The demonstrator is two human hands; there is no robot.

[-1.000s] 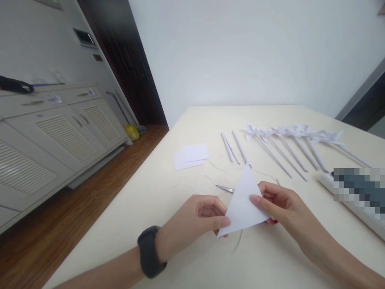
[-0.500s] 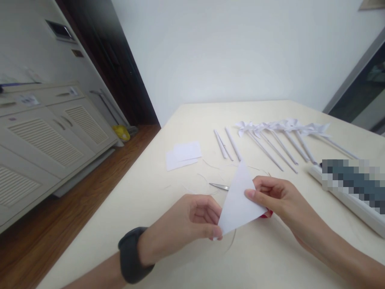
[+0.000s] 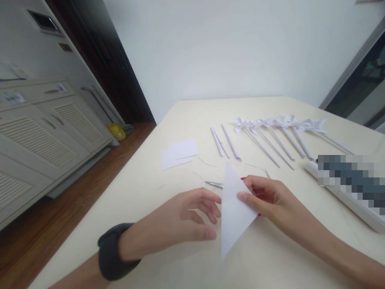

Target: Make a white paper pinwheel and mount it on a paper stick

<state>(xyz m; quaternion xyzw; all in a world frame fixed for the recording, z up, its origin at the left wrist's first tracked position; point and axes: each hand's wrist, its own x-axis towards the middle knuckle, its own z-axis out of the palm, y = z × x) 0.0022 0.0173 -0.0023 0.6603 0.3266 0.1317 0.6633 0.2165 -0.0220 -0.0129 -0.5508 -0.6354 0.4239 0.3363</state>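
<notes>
My 2 bare arms reach in from the bottom edge and converge at centre. My left hand [image 3: 183, 218] lies palm-down, fingers loosely curled and spread, thumb stretched toward the right hand, its grip open and empty; a dark band circles that wrist. My right hand [image 3: 270, 200] comes in from the lower right, forearm angled across the frame, thumb and fingertips [image 3: 242, 196] pinched together, knuckles raised, wrist held low. The 2 hands sit near each other, not touching.
</notes>
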